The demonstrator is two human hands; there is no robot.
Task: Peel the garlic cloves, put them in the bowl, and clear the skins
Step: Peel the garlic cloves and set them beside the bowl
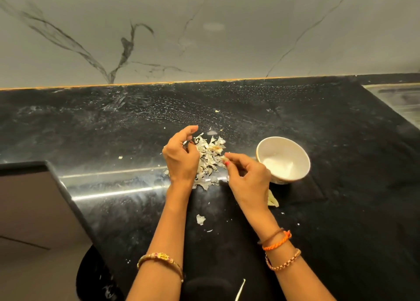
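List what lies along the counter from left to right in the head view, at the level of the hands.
Left hand → pile of skins → right hand, pinching a bit of skin at its fingertips → bowl.

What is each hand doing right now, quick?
Left hand: fingers curled at the pile of garlic skins; a grip cannot be told.
Right hand: pinching a small pale piece at its fingertips.
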